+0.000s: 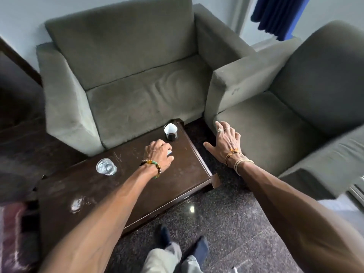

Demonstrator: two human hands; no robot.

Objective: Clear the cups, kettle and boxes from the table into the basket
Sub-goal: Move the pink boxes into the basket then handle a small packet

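Curling over the table [177, 174], left hand [157, 154] grips a small pale item [169, 152], too hidden to identify; right hand [226, 142] splayed wide, empty; dark cup [171, 132] just beyond.

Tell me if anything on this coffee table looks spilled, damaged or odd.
The table's near right corner looks chipped, showing paler wood. Scratches mark the top beside the glass. A shiny patch at the near left may be a spill or only glare; I cannot tell.
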